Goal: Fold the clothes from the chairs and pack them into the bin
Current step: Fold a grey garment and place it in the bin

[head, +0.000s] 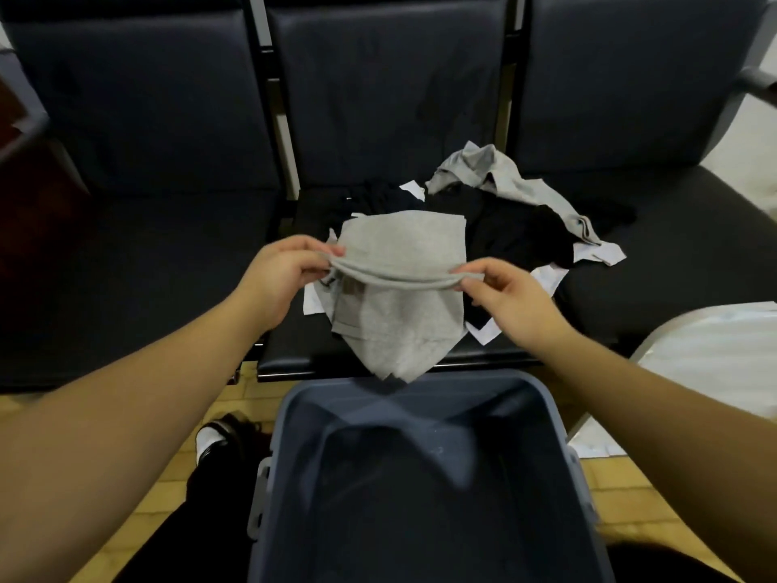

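My left hand (281, 273) and right hand (508, 298) each pinched the grey garment (399, 296) along its fold; it looked light, limp, best held there above the bin (269, 477).

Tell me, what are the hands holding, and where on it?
A gray garment: left hand and right hand each pinch an end of its folded top edge.

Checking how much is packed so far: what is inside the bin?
The bin looks empty: only its dark, shadowed walls and floor show. Its near end runs out of frame, so that part is unseen. The grey garment, held by both hands, hangs above the far rim, not inside.
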Demonstrator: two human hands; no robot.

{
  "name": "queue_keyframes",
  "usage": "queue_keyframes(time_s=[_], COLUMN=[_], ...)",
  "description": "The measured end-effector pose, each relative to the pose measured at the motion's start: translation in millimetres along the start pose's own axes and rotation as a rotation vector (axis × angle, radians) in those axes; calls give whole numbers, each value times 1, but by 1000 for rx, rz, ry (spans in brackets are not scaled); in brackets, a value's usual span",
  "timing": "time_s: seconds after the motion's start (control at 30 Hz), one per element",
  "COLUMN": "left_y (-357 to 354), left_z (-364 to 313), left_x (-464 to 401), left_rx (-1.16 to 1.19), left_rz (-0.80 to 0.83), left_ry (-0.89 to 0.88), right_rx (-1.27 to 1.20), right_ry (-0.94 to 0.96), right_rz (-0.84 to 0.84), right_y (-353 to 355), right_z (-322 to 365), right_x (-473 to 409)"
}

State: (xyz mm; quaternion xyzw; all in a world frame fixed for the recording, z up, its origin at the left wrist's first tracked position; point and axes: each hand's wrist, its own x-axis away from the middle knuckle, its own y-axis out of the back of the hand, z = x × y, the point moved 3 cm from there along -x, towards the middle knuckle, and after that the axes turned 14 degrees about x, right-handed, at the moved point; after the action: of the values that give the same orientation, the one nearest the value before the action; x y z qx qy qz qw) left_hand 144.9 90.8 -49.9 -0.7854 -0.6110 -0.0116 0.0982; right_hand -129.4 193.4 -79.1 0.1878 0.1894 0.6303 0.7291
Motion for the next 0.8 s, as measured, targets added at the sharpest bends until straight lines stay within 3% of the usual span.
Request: queue_keyframes(time_s=[0.27,0.43,0.5,0.63,0.8], left_y=[5,3,-2,0,2], left_z=[61,87,91,100,106], left_x=[-2,-11,-13,-20,-26], left_rx=[-127,-598,-621,-409,-190], left_rz=[-130,-150,-185,-188,-151], left_ry=[129,157,173,181,227], right_rx=[464,624,595,217,-133], right_ry=[150,225,206,-143,-533], right_rz=[51,137,89,-110,-4], right_y=[-40,-54,-54,-47,-59], right_z=[-51,-73,-76,-65,-58], right_x=[13,20,22,17,-3])
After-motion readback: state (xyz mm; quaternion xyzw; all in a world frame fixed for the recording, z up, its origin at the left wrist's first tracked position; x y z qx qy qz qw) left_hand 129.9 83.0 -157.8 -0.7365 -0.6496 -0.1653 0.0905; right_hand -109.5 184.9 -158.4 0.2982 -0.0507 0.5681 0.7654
